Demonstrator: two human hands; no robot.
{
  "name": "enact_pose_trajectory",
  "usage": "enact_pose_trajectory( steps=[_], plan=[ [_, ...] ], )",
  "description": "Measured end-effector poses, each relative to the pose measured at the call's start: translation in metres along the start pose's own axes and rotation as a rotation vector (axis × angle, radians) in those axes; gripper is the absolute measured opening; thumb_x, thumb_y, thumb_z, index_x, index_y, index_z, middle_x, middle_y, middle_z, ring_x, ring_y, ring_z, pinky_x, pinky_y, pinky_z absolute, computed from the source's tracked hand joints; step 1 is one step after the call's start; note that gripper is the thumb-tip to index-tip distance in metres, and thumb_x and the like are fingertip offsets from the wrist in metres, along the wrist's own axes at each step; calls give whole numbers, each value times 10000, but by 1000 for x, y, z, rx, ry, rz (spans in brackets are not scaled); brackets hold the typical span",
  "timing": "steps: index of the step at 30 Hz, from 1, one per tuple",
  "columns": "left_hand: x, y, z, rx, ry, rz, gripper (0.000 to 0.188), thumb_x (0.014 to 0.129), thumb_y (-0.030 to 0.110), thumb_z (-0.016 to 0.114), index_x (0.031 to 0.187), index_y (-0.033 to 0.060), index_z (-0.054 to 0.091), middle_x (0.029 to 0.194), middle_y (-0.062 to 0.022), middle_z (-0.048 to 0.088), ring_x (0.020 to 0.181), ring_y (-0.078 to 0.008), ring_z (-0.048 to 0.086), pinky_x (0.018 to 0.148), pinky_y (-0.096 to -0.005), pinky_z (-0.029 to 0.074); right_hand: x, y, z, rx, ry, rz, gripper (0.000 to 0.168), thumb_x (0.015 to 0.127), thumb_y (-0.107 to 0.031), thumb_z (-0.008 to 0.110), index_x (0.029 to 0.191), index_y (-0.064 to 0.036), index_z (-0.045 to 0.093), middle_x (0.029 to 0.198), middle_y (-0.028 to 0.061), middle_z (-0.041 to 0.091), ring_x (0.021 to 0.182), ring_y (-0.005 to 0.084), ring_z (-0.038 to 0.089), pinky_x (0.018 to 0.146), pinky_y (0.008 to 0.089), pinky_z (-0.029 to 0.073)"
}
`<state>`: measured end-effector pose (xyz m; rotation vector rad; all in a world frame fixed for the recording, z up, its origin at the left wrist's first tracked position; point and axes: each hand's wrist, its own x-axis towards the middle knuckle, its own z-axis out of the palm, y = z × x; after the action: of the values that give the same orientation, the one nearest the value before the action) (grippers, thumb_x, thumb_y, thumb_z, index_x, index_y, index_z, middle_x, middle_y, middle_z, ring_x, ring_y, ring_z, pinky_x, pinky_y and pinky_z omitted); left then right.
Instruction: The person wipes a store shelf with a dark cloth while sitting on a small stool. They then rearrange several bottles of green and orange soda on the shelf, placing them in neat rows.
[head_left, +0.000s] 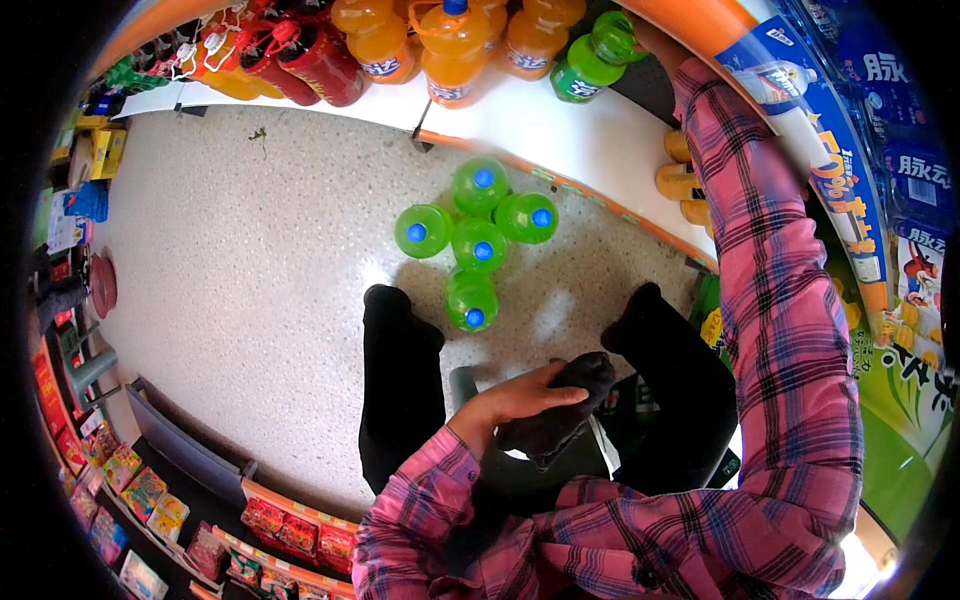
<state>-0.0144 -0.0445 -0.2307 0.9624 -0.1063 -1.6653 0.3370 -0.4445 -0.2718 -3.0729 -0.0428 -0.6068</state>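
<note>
My left hand (529, 394), low in front of my lap, grips a bunched dark cloth (574, 412). On the shelf at the top, my right hand (658, 43) closes around the upper part of a green soda bottle (589, 67); the orange edge above partly hides that hand. The bottle leans and its cap cannot be made out. Several green bottles with blue caps (480, 246) stand grouped on the speckled floor (285, 225), between my knees and the shelf.
Orange soda bottles (454, 52) and dark red bottles (322, 64) line the white lower shelf (502, 124). Yellow containers (679, 180) sit farther right on it. Packaged blue drinks (919, 176) are stacked at right. Snack racks (296, 532) stand lower left, near a green stool (90, 367).
</note>
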Motion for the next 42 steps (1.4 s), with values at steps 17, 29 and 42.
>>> enact_pose_trajectory(
  steps=[17, 29, 42],
  plan=[
    [19, -36, -8, -13, -52, 100, 653, 851, 388, 609, 1351, 50, 359, 1179, -82, 532, 1039, -172, 504, 902, -308, 407, -30, -52, 11, 91, 15, 76, 536, 806, -429, 618, 1043, 40, 514, 946, 257, 569, 883, 390, 563, 780, 457, 453],
    [15, -34, -2, 145, -8, 99, 704, 810, 528, 595, 1265, 17, 432, 1091, -144, 586, 1016, -222, 548, 870, -319, 416, -272, -204, -5, 467, -554, 106, 441, 753, -263, 693, 1045, -14, 475, 1088, 237, 465, 934, 392, 533, 740, 453, 476],
    [11, -21, 0, 91, -40, 120, 634, 834, 439, 610, 1273, 20, 426, 1091, -101, 567, 962, -182, 540, 839, -314, 436, -231, -126, -83, 535, -348, 206, 279, 757, -179, 685, 928, -7, 547, 934, 198, 553, 805, 366, 564, 714, 413, 470]
  ],
)
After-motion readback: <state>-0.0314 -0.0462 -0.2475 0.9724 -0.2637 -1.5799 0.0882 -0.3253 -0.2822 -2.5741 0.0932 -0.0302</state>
